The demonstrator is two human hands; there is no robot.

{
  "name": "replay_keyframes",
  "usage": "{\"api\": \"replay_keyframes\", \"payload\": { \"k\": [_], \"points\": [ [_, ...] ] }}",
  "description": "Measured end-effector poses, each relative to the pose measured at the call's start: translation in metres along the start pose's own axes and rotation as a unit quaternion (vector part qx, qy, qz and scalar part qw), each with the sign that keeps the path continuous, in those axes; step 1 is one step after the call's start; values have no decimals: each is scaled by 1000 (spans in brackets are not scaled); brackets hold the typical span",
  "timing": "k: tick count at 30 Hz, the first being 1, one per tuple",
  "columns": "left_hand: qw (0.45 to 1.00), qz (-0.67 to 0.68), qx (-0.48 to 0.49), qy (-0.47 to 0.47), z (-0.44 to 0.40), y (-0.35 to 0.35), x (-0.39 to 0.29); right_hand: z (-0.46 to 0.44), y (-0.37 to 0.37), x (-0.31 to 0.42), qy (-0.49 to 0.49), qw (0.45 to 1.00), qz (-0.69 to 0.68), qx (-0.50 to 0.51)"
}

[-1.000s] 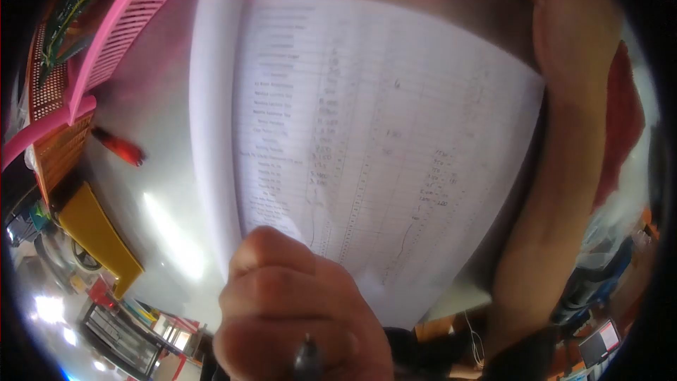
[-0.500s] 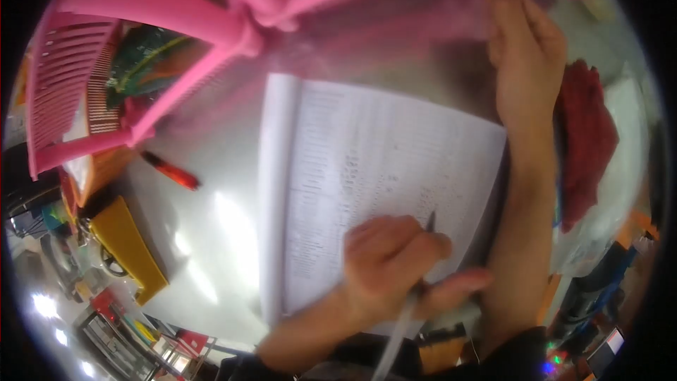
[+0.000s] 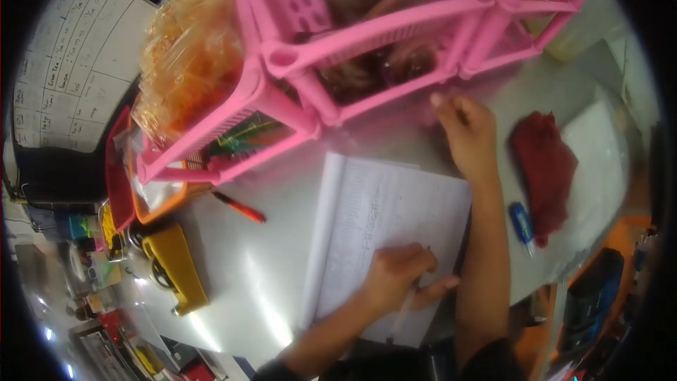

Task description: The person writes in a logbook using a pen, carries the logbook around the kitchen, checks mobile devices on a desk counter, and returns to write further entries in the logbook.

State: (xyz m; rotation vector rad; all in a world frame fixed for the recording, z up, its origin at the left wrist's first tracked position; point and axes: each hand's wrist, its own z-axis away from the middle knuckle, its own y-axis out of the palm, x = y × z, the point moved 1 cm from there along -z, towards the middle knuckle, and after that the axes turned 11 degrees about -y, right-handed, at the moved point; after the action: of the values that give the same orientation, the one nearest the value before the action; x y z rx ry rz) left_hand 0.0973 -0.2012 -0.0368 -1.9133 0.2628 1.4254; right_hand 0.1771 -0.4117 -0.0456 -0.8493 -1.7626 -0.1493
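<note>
We see the left hand (image 3: 395,279) over the lower half of a sheaf of printed paper (image 3: 437,201), its fingers closed around a slim pen (image 3: 402,319) whose shaft slants down towards the person's body. The sheaf lies on the grey worktop (image 3: 247,250), its left edge rolled over into a tube, and we can make out columns of small print with darker marks beside them — too small for us to read. The right hand (image 3: 469,130) reaches past the sheaf's upper right corner, its fingers bent and pointing towards the foot of a pink plastic rack (image 3: 395,27); whether they touch it or pinch anything, we cannot tell. Its forearm runs along the right edge of the paper. The rack stands across the far side of the worktop, with clear bags of orange-brown goods (image 3: 194,49) at its left end. Left of the paper, well apart from it, we find a red and black tool (image 3: 243,208) just in front of the rack and a yellow tape dispenser (image 3: 182,261) nearer the person. Right of the right forearm we have a dark red cloth (image 3: 543,169), with a blue-handled implement (image 3: 520,222) just beside its lower end and a white plastic sheet (image 3: 596,162) next to it
</note>
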Motion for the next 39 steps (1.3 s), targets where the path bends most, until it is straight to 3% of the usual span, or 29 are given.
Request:
{"api": "replay_keyframes", "payload": {
  "k": [10,12,18,31,39],
  "points": [
    [997,64,5,-49,-2,1,2,-6,10,2,-36,999,24,-32],
    [996,65,-7,-62,-2,5,2,-6,9,-4,-66,994,-13,-90],
    [999,14,-32,-29,-6,10,0,-9,12,3,-8,980,-107,-165],
    [999,18,5,-49,-1,10,7,-11,13,-5,2,993,-48,-108],
    [998,-8,8,-56,4,11,10,-12,12,-6,36,988,-70,-130]
  ]
}}
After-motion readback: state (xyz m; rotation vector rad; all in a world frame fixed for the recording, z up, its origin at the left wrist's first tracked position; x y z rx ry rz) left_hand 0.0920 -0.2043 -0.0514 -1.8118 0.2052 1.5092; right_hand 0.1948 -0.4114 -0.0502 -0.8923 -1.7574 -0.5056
